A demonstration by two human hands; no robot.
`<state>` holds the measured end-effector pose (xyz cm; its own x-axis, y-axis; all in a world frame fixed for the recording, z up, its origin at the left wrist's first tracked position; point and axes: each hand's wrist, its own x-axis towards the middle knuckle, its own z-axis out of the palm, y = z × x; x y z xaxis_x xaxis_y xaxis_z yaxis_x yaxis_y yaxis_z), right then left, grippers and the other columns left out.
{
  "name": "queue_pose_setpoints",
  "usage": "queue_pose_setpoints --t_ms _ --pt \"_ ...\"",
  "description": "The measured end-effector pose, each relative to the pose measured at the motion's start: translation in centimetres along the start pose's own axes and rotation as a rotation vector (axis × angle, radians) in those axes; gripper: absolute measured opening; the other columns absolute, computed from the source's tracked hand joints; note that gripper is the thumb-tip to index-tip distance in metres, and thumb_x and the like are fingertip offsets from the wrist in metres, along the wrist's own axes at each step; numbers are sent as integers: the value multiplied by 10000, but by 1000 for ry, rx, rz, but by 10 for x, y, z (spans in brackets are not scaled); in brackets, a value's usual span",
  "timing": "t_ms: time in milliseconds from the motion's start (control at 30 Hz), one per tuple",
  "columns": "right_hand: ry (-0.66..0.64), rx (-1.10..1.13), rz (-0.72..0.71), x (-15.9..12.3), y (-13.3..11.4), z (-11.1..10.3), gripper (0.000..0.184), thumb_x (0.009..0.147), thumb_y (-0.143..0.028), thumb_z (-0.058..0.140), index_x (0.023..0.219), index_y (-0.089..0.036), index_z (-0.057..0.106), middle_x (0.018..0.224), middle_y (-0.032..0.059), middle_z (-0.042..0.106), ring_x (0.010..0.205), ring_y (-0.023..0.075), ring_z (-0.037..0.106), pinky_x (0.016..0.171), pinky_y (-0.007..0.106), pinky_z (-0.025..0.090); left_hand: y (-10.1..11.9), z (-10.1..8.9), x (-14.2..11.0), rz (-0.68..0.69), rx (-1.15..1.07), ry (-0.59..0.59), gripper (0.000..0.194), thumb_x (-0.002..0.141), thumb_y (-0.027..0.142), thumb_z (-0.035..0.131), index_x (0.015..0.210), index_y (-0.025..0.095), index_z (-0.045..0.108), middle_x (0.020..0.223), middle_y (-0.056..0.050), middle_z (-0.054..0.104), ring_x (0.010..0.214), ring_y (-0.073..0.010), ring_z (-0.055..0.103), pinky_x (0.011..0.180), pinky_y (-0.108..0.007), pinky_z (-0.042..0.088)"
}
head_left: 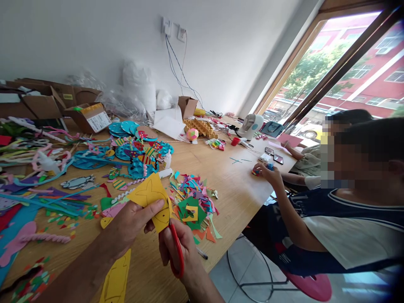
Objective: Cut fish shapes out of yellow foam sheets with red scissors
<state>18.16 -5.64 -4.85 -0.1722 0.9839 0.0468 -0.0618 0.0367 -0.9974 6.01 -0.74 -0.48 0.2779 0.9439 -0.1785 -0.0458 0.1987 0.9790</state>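
"Yellow paper: where is it placed, and is any hidden?"

"At the bottom, a yellow strip (117, 277) is partly covered by the left forearm and cut off by the edge of view. Just above it, a yellow sheet (147, 190) with drawn lines is pinched by the left hand (134, 229), thumb on top; the fingers underneath are mostly hidden."

"And the right hand (186, 246)?"

"It is curled round the red scissors (177, 256), held at the sheet's edge; how far the blades are parted cannot be told. Farther right, a pink stool (312, 287) is half covered by a seated person (337, 227), by whom another person (311, 162) is partly blocked."

"How is the surface filled?"

"On the wooden table (221, 168), a cardboard box (38, 103) is cut off at the far left. Pipe cleaners (33, 126) are strewn nearby, then blue discs (124, 128) and patterned fish shapes (147, 159) are crowded together (quite a jumble). Paper scraps (197, 193) are piled right of the sheet, and a white fan (251, 125) is stood farther back."

"And the room?"

"White bags (139, 86) are heaped against a pale wall (94, 38); cables (175, 63) are hung from sockets (166, 26). At the right, a tree (311, 69) and a red building (362, 78) are seen through the window."
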Motion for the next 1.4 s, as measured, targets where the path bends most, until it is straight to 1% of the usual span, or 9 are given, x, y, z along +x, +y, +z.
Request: queue_pose_setpoints --t_ms 167,467,633,733,833,900,1000,1167,1400 --pt "6 3 -4 0 0 -1 553 790 -693 403 580 -183 428 424 -54 391 371 56 308 378 182 241 -2 -1 2 13 -9 -5 266 672 409 611 554 185 531 494 56 487 443 -85 406 406 -194 339" --pt "-10 -31 10 -2 -1 -3 504 828 -613 431 554 -193 381 409 -58 387 361 52 291 371 175 231 5 -6 0 -60 34 -12 226 623 404 613 609 187 551 510 62 511 449 -85 395 413 -192 309" --pt "-10 -64 21 -1 0 -4 442 865 -482 446 540 -192 374 401 -61 383 353 49 296 360 164 236 9 -10 -1 -103 72 -16 238 592 413 619 607 184 556 510 62 511 458 -93 410 427 -202 315" --pt "12 -112 24 -1 0 -4 396 863 -384 465 532 -192 365 400 -64 383 355 46 303 360 157 236 10 -12 0 -123 112 -23 247 591 421 616 627 182 568 538 51 525 482 -110 444 448 -218 345" --pt "22 -148 21 -1 0 -5 369 852 -334 477 531 -193 360 399 -65 384 357 46 312 364 154 236 10 -14 0 -128 134 -29 249 598 421 613 648 181 574 559 47 536 489 -111 449 447 -216 344" --pt "22 -137 20 -1 2 -4 374 854 -351 472 533 -194 362 400 -64 387 355 48 315 362 155 239 10 -15 0 -124 128 -34 247 602 420 614 651 181 577 567 43 546 494 -114 458 450 -217 349" --pt "9 -81 -5 -1 3 -2 407 858 -436 457 542 -194 375 406 -57 397 355 51 317 364 159 254 9 -13 -1 -128 106 -48 247 599 421 616 625 180 566 549 41 547 487 -115 460 449 -220 351" --pt "2 -22 -22 -1 0 -1 458 841 -557 449 573 -189 402 417 -56 401 363 54 315 374 161 275 6 -9 -2 -129 48 -64 238 592 404 629 615 178 558 531 56 539 454 -86 416 420 -195 302" --pt "10 -67 -19 -1 5 -4 454 870 -516 436 562 -185 397 411 -58 400 362 49 313 374 155 265 6 -12 0 -126 79 -98 256 607 421 618 598 172 560 536 53 536 465 -82 413 429 -192 301"
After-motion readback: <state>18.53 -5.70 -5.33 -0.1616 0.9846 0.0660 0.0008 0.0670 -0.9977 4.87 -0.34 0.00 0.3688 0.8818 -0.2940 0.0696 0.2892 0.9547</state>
